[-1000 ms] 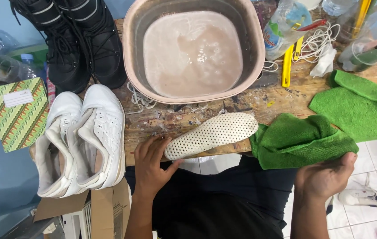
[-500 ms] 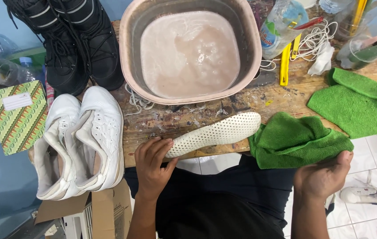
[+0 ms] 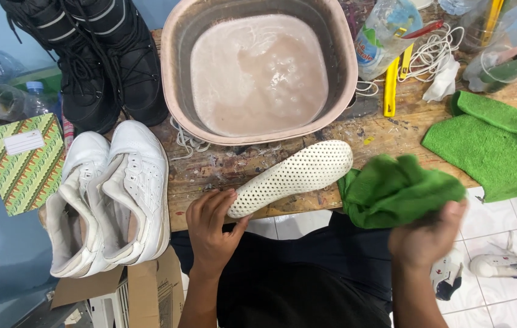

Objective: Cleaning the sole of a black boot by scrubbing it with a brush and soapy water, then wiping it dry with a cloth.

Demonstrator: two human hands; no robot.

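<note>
My left hand point(image 3: 213, 228) pinches the white perforated foam insole point(image 3: 292, 176) at frame centre; my right hand point(image 3: 425, 234) grips the crumpled green cloth point(image 3: 392, 188) beside it, wiping apparently unfinished.

White perforated insole point(image 3: 295, 175), green cloth point(image 3: 392, 189) (basin point(image 3: 176, 73) pink).

Head cam, looking steeply down, close over workbench point(image 3: 222, 176).
</note>
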